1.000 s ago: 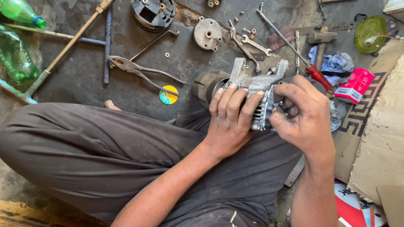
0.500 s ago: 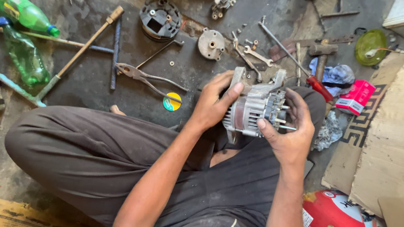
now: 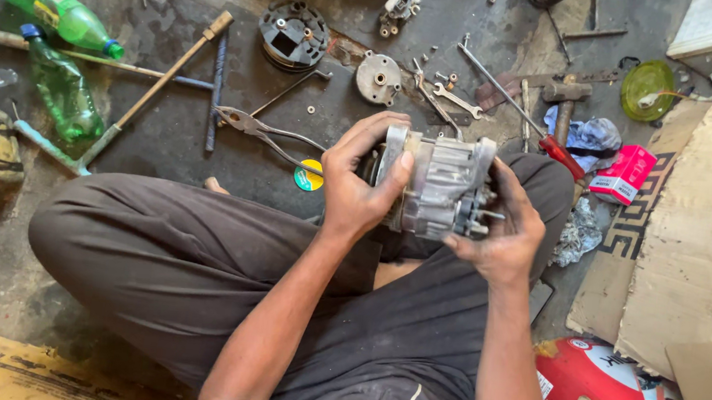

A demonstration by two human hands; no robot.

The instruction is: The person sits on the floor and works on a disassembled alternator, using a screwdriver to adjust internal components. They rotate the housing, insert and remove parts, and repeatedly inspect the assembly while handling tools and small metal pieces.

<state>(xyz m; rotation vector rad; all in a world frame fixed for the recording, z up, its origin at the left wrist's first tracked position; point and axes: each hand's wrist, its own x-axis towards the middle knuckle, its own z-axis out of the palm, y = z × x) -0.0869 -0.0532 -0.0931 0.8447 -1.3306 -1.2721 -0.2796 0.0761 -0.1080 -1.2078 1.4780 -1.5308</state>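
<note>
I sit cross-legged on a dirty concrete floor with a grey metal alternator (image 3: 441,185) held above my lap. My left hand (image 3: 359,183) grips its left end, thumb across the front face. My right hand (image 3: 503,229) cups its right end, where studs and terminals stick out. The alternator lies on its side between both hands. My dark trousers (image 3: 190,271) fill the lower part of the view.
On the floor lie pliers (image 3: 262,131), a round black part (image 3: 292,36), a small metal disc (image 3: 378,79), spanners (image 3: 454,102), a red-handled screwdriver (image 3: 515,115), a hammer (image 3: 564,103) and two green bottles (image 3: 59,45). Cardboard (image 3: 707,219) sits at right.
Both hands have turned the alternator and lowered it a little toward my lap; the right hand has shifted from on top of it to its right end.
</note>
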